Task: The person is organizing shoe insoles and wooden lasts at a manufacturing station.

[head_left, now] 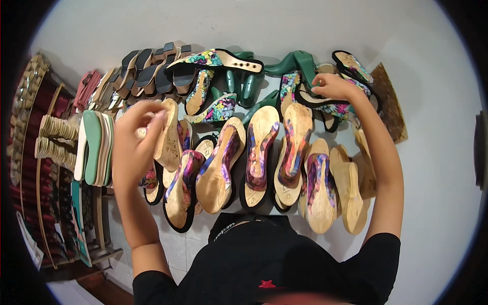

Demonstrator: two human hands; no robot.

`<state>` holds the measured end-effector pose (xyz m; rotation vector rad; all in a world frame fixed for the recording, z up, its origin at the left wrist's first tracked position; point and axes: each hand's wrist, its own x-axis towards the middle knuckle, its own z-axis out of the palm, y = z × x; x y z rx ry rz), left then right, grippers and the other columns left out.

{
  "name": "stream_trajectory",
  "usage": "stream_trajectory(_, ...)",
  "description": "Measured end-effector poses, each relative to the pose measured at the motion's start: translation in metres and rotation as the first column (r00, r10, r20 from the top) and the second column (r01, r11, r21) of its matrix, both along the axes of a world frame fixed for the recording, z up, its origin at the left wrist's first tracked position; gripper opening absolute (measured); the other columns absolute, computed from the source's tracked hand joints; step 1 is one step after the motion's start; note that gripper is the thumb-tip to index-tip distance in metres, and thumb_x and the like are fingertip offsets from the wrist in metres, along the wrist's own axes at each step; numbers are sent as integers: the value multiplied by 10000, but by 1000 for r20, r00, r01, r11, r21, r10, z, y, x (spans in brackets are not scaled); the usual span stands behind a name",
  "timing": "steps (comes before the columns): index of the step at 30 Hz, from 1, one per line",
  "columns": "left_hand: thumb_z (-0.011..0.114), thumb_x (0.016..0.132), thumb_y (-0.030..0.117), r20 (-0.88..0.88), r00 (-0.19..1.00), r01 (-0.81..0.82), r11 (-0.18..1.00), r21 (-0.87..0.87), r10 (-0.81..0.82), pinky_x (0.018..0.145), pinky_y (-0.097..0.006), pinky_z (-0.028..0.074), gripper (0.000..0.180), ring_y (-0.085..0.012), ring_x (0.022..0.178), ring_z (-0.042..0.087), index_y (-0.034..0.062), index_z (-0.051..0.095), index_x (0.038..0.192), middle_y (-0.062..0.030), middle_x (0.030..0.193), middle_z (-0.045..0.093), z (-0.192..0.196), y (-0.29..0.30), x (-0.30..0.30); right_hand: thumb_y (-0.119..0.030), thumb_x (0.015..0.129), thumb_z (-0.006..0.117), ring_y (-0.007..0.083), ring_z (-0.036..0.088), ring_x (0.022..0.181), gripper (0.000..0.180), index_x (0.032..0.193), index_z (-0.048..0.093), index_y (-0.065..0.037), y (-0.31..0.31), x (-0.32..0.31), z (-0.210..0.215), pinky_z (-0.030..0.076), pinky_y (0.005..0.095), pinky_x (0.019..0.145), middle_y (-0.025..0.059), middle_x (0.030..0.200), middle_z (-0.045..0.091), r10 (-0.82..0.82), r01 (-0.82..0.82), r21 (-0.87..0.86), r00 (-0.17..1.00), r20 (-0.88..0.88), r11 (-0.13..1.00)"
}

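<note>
My left hand (134,140) is raised at the left end of a row of wooden wedge soles, slightly blurred. Its fingers are bent, with a gap to the thumb, beside a bare wooden sole (169,140); I make out nothing held, and contact is unclear. Above the far row, my right hand (333,87) has loosely curled fingers apart from the thumb, holding nothing visible. Close by are a green shoe last (304,66) and a floral sandal upper (290,94). Several soles with purple-patterned wedges, such as one wedge sole (262,152), stand between my arms.
Dark block-heeled shoes (147,73) stand at the back left. A floral sandal (218,60) lies across the far pile. Green and cream insoles (93,147) stand upright at left, beside a rack (38,178). A brown board (389,104) leans at right. A pale wall (284,25) rises behind.
</note>
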<state>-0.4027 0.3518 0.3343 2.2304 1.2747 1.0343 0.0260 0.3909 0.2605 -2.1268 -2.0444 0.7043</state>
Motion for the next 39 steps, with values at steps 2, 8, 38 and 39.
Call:
stream_trajectory(2, 560, 782, 136, -42, 994, 92, 991, -102, -97, 616, -260, 436, 173, -143, 659, 552, -23, 576, 849, -86, 718, 586, -2, 24, 33, -307, 744, 626, 176, 580, 788, 413, 989, 547, 16, 37, 9, -33, 463, 294, 700, 161, 919, 597, -18, 18, -36, 1000, 16, 999)
stream_trajectory(8, 629, 737, 225, -525, 803, 97, 931, -353, -283, 713, -337, 461, 319, -289, 787, 605, 20, 569, 974, -156, 872, 623, -81, 140, 71, -421, 757, 607, 302, 608, 754, 662, 1164, 424, 67, 118, -3, -153, 527, 420, 654, 209, 1026, 529, -401, 294, -367, 879, -260, 883)
stream_trajectory(38, 789, 402, 24, -384, 618, 457, 711, -535, -686, 845, -368, 420, 730, -326, 1005, 521, 105, 515, 1074, -123, 1047, 578, -199, 217, 114, -205, 638, 710, 223, 606, 611, 540, 1046, 474, 60, 87, 134, -1, 504, 313, 475, 167, 764, 589, -464, 548, 318, 831, -305, 774)
stream_trajectory(39, 788, 406, 18, -388, 637, 455, 731, -508, -666, 842, -353, 419, 709, -316, 1011, 518, 93, 523, 1060, -130, 1050, 573, -195, 220, 109, -233, 639, 703, 248, 613, 648, 554, 1058, 485, 57, 77, 155, 1, 508, 332, 539, 174, 796, 604, -522, 538, 342, 840, -146, 771)
